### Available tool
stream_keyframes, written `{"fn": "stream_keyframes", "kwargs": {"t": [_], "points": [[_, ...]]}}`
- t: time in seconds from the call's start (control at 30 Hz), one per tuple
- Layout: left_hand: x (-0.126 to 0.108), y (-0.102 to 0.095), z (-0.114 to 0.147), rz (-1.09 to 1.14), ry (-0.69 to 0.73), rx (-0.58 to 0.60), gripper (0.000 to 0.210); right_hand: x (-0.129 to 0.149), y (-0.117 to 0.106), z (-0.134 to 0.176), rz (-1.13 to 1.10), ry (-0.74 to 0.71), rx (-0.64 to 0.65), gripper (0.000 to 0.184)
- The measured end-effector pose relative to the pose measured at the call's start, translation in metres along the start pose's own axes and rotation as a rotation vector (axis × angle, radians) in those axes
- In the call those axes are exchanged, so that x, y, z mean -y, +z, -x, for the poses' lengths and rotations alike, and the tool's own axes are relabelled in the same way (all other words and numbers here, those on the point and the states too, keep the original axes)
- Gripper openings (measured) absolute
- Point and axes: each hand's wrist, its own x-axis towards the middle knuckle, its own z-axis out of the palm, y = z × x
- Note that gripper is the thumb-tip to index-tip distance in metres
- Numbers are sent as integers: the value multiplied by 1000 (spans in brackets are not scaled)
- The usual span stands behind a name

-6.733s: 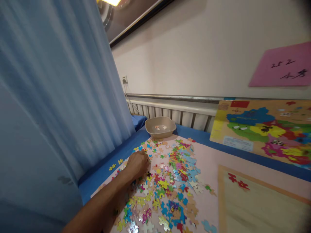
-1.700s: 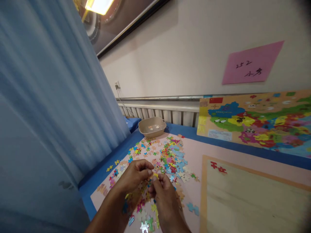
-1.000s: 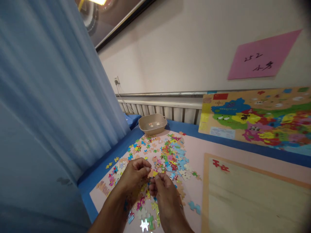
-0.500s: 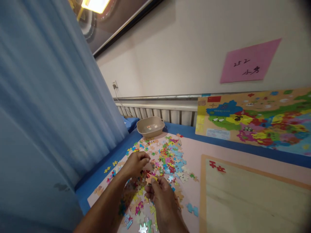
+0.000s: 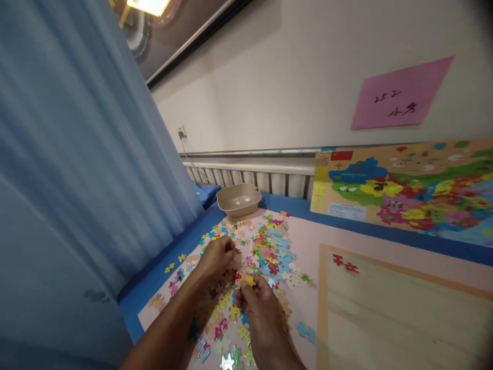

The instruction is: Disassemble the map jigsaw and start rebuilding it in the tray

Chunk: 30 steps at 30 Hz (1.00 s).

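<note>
My right hand [image 5: 258, 303] pinches a puzzle piece coloured yellow, orange and red [image 5: 249, 280] between thumb and fingers, just above the pile. Farther left, my left hand [image 5: 219, 255] has its thumb and fingers closed together. A small dark-red puzzle piece [image 5: 237, 251] shows at those fingertips and appears to be in the pinch. Beneath and around both hands, loose jigsaw pieces [image 5: 273, 252] of many colours lie heaped on a pale pink sheet [image 5: 304, 231]. My forearms cover part of the heap.
At right lies a puzzle frame board [image 5: 322, 303] with red pieces [image 5: 344, 263] in its upper left corner. A printed map picture [image 5: 396, 190] leans against the wall. At the back, a beige basin [image 5: 239, 208] holds a few pieces. A blue curtain [image 5: 84, 154] hangs at left.
My left fingers have closed, and a dark-red piece now shows at their tips. My right hand has shifted slightly right and turned its piece so more yellow shows.
</note>
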Motion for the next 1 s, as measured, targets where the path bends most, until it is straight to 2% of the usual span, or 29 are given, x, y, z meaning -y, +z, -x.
{"fn": "stream_keyframes", "kwargs": {"t": [0.07,0.17,0.37,0.67,1.0], "points": [[3,-11,12,172,28,-10,5,1,0,0,-5,30,6,31],[4,-22,32,416,-10,45,15,5,-1,1,-7,49,19,32],[-2,-21,49,598,-39,177,22,12,-2,5,-14,84,27,35],[-7,-25,49,654,-77,206,23,12,1,6,-7,104,18,34],[-2,-25,49,668,-45,245,26,12,2,8,24,109,11,34]]}}
